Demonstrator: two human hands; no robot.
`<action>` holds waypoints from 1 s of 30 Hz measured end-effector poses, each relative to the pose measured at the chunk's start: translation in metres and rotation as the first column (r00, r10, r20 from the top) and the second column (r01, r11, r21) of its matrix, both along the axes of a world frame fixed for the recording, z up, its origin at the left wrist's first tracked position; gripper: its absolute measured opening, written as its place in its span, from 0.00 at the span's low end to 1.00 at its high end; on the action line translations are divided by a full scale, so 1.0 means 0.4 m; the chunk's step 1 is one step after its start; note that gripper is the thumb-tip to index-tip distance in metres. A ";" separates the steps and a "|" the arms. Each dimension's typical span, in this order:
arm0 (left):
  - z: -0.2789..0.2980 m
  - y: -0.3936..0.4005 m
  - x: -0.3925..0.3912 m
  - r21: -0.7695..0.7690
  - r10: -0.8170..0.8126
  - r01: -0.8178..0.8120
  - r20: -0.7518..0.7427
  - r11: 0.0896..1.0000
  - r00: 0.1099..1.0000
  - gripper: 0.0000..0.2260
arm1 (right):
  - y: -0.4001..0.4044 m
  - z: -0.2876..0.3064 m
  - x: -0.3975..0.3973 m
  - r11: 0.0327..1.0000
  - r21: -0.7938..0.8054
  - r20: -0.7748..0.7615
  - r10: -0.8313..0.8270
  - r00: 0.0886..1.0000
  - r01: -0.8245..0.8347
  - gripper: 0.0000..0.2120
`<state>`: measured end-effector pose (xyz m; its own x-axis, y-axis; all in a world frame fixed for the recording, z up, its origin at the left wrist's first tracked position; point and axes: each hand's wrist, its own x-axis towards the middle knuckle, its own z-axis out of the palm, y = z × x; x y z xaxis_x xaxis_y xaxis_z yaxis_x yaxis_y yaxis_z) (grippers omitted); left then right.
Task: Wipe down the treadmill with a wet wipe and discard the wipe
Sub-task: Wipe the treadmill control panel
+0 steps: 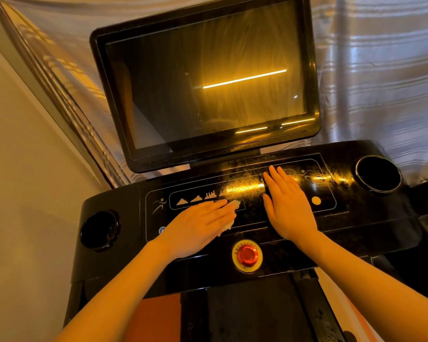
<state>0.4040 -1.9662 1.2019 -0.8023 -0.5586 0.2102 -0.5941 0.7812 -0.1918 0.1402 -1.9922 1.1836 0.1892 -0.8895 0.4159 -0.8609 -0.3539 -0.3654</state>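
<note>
1. On the glossy black control panel [247,191] of the treadmill [124,257], both of the person's hands lie palm down, side by side and apart from each other.
2. The left hand [195,228] is flat, fingers straight and close together, pressing a white wet wipe [230,213] against the panel. Nothing is curled round the wipe; it is pinned under the fingers, with crumpled edges showing past the fingertips and below the index finger side.
3. The wipe sits just under the row of small gold program icons [199,199], left of the panel's middle. Most of it is hidden by the hand, so its full shape cannot be told; the visible part runs roughly along the line of the fingers, up and to the right.
4. The right hand [288,206] is also open and flat, fingers straight and slightly spread, pointing up and a little left toward the screen [208,77]. It holds nothing and rests bare on the panel, just left of a yellow dot [316,200].
5. The panel's long axis runs left to right, tilted so its right end sits higher in view, with a round cup holder [100,230] at the left end and another cup holder [378,174] at the right.
6. A red emergency button [247,254] lies below and between the two hands, near the wrists.
</note>
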 end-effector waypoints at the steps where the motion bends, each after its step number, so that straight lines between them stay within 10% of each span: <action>1: 0.007 -0.013 -0.002 -0.011 0.020 -0.020 0.015 1.000 1.000 0.25 | -0.001 -0.001 -0.001 1.000 -0.001 -0.002 0.000 1.000 0.000 0.25; 8: 0.029 -0.045 -0.046 0.020 0.211 -0.210 -0.140 0.977 0.967 0.22 | -0.001 0.002 0.000 1.000 0.002 -0.017 0.002 1.000 -0.002 0.25; 22: -0.021 0.033 -0.060 -0.051 0.048 -0.046 0.040 0.998 0.998 0.24 | 0.000 0.001 0.002 1.000 -0.016 -0.024 -0.004 1.000 0.004 0.25; 30: -0.020 0.011 -0.079 -0.067 0.228 -0.226 0.016 0.972 0.974 0.21 | 0.002 0.001 0.002 1.000 -0.017 -0.032 -0.005 0.999 0.005 0.25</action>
<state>0.3722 -1.9616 1.1939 -0.6611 -0.7127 0.2343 -0.7493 0.6117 -0.2535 0.1409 -1.9913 1.1838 0.1983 -0.8833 0.4248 -0.8739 -0.3556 -0.3314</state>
